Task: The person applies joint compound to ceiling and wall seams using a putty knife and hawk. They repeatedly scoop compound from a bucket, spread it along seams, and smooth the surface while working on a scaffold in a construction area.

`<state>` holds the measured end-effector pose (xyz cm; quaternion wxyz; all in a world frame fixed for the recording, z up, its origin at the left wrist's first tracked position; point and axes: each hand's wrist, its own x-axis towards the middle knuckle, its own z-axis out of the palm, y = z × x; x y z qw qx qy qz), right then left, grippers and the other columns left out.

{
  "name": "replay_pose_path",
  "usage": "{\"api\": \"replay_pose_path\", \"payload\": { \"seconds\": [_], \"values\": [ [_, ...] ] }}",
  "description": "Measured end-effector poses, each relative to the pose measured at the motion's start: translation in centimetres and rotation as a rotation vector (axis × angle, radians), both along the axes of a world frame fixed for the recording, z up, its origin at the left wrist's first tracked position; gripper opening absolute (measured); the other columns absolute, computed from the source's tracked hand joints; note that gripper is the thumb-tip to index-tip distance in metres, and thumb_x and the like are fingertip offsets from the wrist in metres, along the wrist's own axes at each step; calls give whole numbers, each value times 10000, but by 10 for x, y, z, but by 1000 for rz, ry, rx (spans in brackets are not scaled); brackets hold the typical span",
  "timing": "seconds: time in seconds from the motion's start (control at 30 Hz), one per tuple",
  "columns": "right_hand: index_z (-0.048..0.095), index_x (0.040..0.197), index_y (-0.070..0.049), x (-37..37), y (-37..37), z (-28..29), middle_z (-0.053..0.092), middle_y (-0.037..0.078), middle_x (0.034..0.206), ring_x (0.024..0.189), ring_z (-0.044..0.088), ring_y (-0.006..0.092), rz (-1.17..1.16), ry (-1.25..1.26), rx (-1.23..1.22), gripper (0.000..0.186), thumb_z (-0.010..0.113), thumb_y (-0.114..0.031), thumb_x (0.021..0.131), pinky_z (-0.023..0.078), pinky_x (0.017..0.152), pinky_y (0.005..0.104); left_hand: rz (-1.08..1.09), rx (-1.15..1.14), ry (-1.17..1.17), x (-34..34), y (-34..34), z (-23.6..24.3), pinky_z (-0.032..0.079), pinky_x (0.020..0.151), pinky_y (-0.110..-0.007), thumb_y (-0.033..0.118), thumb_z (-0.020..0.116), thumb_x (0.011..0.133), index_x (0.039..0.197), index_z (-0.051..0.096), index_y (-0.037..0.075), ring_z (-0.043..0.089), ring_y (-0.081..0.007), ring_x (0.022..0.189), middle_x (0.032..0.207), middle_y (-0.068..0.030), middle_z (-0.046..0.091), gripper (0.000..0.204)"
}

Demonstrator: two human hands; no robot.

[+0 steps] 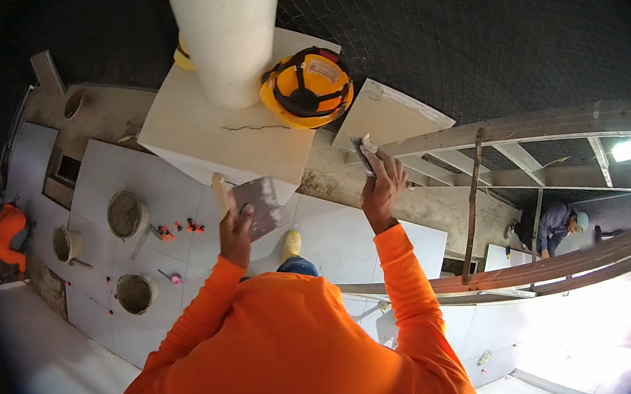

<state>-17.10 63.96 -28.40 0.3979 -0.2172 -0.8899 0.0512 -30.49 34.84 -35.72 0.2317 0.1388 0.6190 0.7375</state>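
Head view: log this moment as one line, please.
left hand: holds grey plate | right hand: holds small scraper | white block: upturned yellow helmet on top | tiled floor: buckets

The left hand (236, 236) grips a flat grey plate (259, 200). The right hand (385, 188) holds a small blade (360, 151) bearing pale paste (369, 142), apart from the plate. A yellow helmet (308, 91), interior visible, rests on a pale block (183, 126) beside a white column (222, 23). Three buckets (144, 218) stand on grey tiles (104, 173), left of the person.
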Motion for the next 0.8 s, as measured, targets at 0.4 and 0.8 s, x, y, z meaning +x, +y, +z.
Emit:
{"api": "replay_pose_path", "payload": {
  "seconds": [0.4, 0.8],
  "values": [
    [679, 1100, 7, -23, 188, -162, 694, 41, 887, 808, 609, 133, 44, 109, -1181, 288, 668, -246, 963, 511, 765, 337, 237, 157, -568, 8, 9, 32, 586, 918, -452, 230, 491, 1059, 1573, 242, 228, 650, -267, 1125, 1317, -75, 583, 572],
    [664, 1254, -158, -2, -115, -13, 701, 61, 1133, 911, 626, 278, 349, -268, -146, 459, 620, -36, 813, 514, 788, 419, 144, 419, -523, -8, 42, 32, 526, 997, -442, 370, 530, 1052, 1594, 95, 341, 591, -208, 1190, 1402, -16, 503, 695]
  ]
}}
